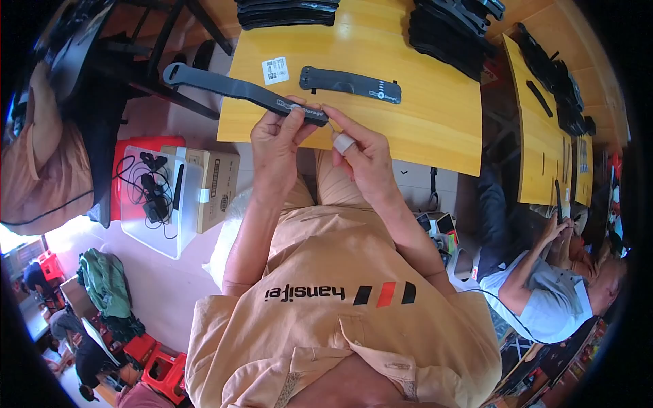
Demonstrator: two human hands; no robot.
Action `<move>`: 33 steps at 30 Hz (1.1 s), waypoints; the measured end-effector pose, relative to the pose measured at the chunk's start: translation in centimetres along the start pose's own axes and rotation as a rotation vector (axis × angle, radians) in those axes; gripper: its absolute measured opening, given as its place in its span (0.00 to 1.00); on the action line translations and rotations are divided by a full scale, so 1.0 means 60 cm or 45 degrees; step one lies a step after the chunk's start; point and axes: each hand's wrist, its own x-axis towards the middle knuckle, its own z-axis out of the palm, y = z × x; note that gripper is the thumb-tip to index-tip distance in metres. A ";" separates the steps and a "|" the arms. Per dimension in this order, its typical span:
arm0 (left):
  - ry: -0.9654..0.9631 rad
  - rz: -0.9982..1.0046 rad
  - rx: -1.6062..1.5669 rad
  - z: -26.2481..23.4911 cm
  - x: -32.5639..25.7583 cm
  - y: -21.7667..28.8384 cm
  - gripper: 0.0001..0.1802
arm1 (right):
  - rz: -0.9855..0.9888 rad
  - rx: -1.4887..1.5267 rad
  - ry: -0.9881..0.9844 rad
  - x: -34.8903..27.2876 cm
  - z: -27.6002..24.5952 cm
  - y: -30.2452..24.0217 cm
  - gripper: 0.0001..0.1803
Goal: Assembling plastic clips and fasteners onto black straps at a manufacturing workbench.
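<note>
Dark-grey strap; long, slotted end

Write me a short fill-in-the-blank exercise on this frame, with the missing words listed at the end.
1. The left hand holds a dark strap that carries lettering coloured ____.
2. A white wrap goes around a ____ of the right hand.
3. Another strap lies on a table whose colour is ____.
4. In the picture, the white label lies to the ____ of that second strap.

Missing words: white; finger; yellow; left.
</note>
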 end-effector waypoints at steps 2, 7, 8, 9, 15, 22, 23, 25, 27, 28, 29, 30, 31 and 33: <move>0.029 0.020 0.029 0.010 -0.005 0.000 0.09 | 0.111 0.139 -0.003 -0.001 -0.001 -0.003 0.21; -0.068 0.800 1.068 0.013 -0.024 -0.007 0.19 | 0.282 0.658 -0.099 -0.004 -0.003 0.012 0.21; -0.102 0.892 1.138 0.014 -0.024 -0.008 0.20 | 0.214 0.513 -0.011 -0.003 0.003 0.019 0.20; -0.125 0.986 1.233 0.016 -0.024 -0.006 0.18 | 0.146 0.367 0.077 -0.003 0.008 0.026 0.20; -0.080 0.831 1.133 0.015 -0.024 -0.006 0.15 | -0.256 -0.265 0.267 0.003 0.016 0.038 0.19; -0.106 0.366 0.341 0.009 -0.011 0.004 0.09 | 0.058 0.091 -0.015 0.003 -0.014 0.003 0.18; -0.106 0.366 0.341 0.009 -0.010 0.005 0.09 | 0.058 0.091 -0.016 0.003 -0.018 0.000 0.18; -0.003 0.133 0.205 0.009 -0.009 0.007 0.09 | 0.105 0.159 -0.103 0.003 -0.025 -0.004 0.17; -0.001 0.079 0.185 0.004 -0.007 0.007 0.09 | 0.109 0.118 -0.117 0.003 -0.028 -0.008 0.17; -0.001 0.026 0.164 0.001 -0.005 0.006 0.10 | 0.111 0.076 -0.131 0.003 -0.029 -0.011 0.17; -0.001 0.026 0.164 0.000 -0.004 0.006 0.10 | 0.111 0.077 -0.131 0.002 -0.026 -0.015 0.17; -0.017 -0.027 0.102 -0.001 -0.002 0.005 0.10 | 0.053 -0.029 -0.064 0.002 -0.021 -0.020 0.17; -0.033 -0.078 0.040 -0.003 0.001 0.004 0.10 | -0.006 -0.135 0.003 0.002 -0.018 -0.024 0.18; -0.072 -0.115 -0.029 -0.006 0.006 0.002 0.10 | -0.012 -0.171 -0.006 0.003 -0.019 -0.027 0.18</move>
